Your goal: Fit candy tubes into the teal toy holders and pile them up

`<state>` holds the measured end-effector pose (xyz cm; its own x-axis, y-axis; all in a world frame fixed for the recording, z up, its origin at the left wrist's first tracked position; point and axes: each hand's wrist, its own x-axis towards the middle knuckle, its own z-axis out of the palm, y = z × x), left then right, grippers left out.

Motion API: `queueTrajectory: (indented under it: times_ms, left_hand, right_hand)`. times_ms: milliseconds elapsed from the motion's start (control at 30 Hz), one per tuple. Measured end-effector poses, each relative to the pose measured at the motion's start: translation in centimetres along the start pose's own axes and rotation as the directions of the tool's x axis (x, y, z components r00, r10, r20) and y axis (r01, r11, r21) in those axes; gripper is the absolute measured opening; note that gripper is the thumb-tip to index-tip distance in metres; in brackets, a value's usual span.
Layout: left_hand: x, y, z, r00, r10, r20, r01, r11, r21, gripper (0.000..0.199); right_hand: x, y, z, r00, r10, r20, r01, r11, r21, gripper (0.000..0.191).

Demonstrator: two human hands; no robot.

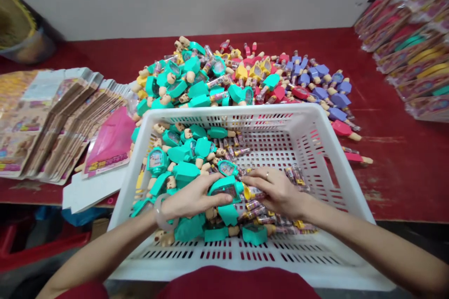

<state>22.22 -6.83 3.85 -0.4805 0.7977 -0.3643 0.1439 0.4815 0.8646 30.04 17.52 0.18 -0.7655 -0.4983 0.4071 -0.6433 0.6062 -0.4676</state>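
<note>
My left hand (194,196) is closed around a teal plastic toy piece (219,186) with a clear window. Its open end points right. My right hand (280,191) pinches a small clear tube with a yellow end (251,192), close against that opening; whether the two touch I cannot tell. Both hands are over a white slotted basket (231,112). Teal toys with beige animal-shaped ends (185,173) fill its left side. Loose tubes with colourful contents (256,212) lie in its middle and right.
Behind the basket, a heap of teal toys (191,86) merges into yellow, red and purple ones (315,74) on the red table (396,168). Printed cardboard packs (66,126) and a pink bag (110,138) lie left. Packaged toys (414,46) are stacked right. A tub (28,46) stands at back left.
</note>
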Motion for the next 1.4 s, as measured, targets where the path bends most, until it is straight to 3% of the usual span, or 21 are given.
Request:
queueTrajectory:
  times_ms: [167,267,333,400,433,467,533,567,600,633,733,800,867,933,1000,1067,1133,1200,1267,1333,1400]
  left_hand:
    - [-0.7,-0.2,-0.5,0.964,-0.141,0.226,0.189,0.959,-0.212,0.044]
    - [-0.9,-0.7,-0.2,0.923,-0.250,0.294,0.312,0.931,-0.189,0.052]
    - [-0.8,-1.0,0.2,0.959,-0.174,0.223,0.195,0.978,-0.074,0.048]
    - [-0.5,-1.6,0.7,0.995,0.044,0.085,-0.058,0.982,0.178,0.039]
    - [-0.4,-1.9,1.0,0.984,0.171,0.041,-0.174,0.927,0.332,0.033]
    - [-0.2,-2.3,1.2,0.961,0.276,0.029,-0.256,0.844,0.472,0.029]
    - [0.3,-3.1,1.6,0.918,0.393,0.048,-0.331,0.697,0.637,0.030]
    - [0.5,-3.4,1.7,0.915,0.401,0.046,-0.331,0.680,0.654,0.031]
    - [0.6,-3.6,1.6,0.927,0.375,0.020,-0.302,0.712,0.634,0.030]
    - [0.8,-3.7,1.6,0.947,0.322,-0.009,-0.259,0.778,0.572,0.029]
    - [1.1,-3.6,1.1,0.992,0.123,0.024,-0.125,0.968,0.217,0.035]
    - [1.1,-3.5,1.0,0.990,0.100,0.095,-0.106,0.992,0.069,0.035]
    - [1.1,-3.7,1.1,0.988,0.155,0.013,-0.155,0.974,0.167,0.034]
    - [1.0,-4.2,1.3,0.950,0.295,-0.102,-0.225,0.874,0.432,0.034]
    - [1.0,-4.8,1.5,0.894,0.437,-0.101,-0.279,0.718,0.637,0.033]
    - [1.1,-5.1,1.4,0.882,0.469,-0.053,-0.318,0.673,0.667,0.032]
    - [1.3,-4.7,1.2,0.929,0.362,-0.080,-0.263,0.795,0.547,0.034]
    - [1.4,-4.1,0.9,0.980,0.193,-0.035,-0.173,0.933,0.314,0.036]
    - [1.4,-3.5,0.9,0.992,0.103,0.078,-0.113,0.985,0.131,0.036]
    - [1.2,-3.5,1.2,0.989,0.120,0.088,-0.133,0.977,0.166,0.034]
    - [1.1,-4.1,1.8,0.975,0.223,0.015,-0.212,0.903,0.373,0.033]
  right_hand:
    - [-0.5,-1.8,0.4,0.989,-0.144,-0.023,0.139,0.979,-0.147,0.044]
    - [-0.8,-2.7,0.4,0.985,-0.172,-0.013,0.169,0.975,-0.142,0.041]
    - [-0.9,-2.8,0.7,0.997,-0.068,-0.036,0.067,0.997,-0.036,0.037]
    - [-0.8,-2.4,1.4,0.973,0.226,0.053,-0.232,0.958,0.169,0.028]
    - [-0.7,-1.9,1.8,0.904,0.386,0.185,-0.425,0.858,0.288,0.024]
    - [-0.5,-1.4,2.2,0.789,0.495,0.363,-0.611,0.694,0.380,0.023]
    - [-0.2,-0.1,2.8,0.537,0.496,0.682,-0.844,0.323,0.429,0.030]
    - [-0.1,0.4,2.8,0.470,0.450,0.760,-0.882,0.208,0.422,0.032]
    - [0.0,0.9,2.7,0.463,0.429,0.776,-0.885,0.172,0.434,0.031]
    - [0.1,1.2,2.4,0.513,0.447,0.733,-0.857,0.219,0.466,0.030]
    - [0.3,1.3,1.0,0.775,0.483,0.408,-0.632,0.615,0.471,0.031]
    - [0.3,1.0,0.3,0.836,0.476,0.273,-0.549,0.730,0.407,0.030]
    - [0.3,0.8,0.3,0.768,0.562,0.307,-0.637,0.624,0.452,0.025]
    - [0.3,0.7,0.9,0.615,0.631,0.474,-0.767,0.338,0.545,0.024]
    - [0.4,0.9,1.4,0.469,0.570,0.675,-0.833,0.034,0.552,0.028]
    - [0.5,1.2,1.5,0.425,0.493,0.759,-0.851,-0.069,0.521,0.033]
    - [0.6,1.2,1.0,0.511,0.527,0.679,-0.835,0.116,0.538,0.036]
    - [0.6,1.0,0.4,0.683,0.538,0.494,-0.729,0.465,0.502,0.036]
    - [0.5,0.4,0.2,0.791,0.489,0.367,-0.607,0.702,0.373,0.031]
    - [0.4,-0.3,0.6,0.775,0.506,0.380,-0.621,0.723,0.303,0.023]
    - [0.4,-0.7,1.3,0.657,0.565,0.499,-0.748,0.569,0.341,0.024]
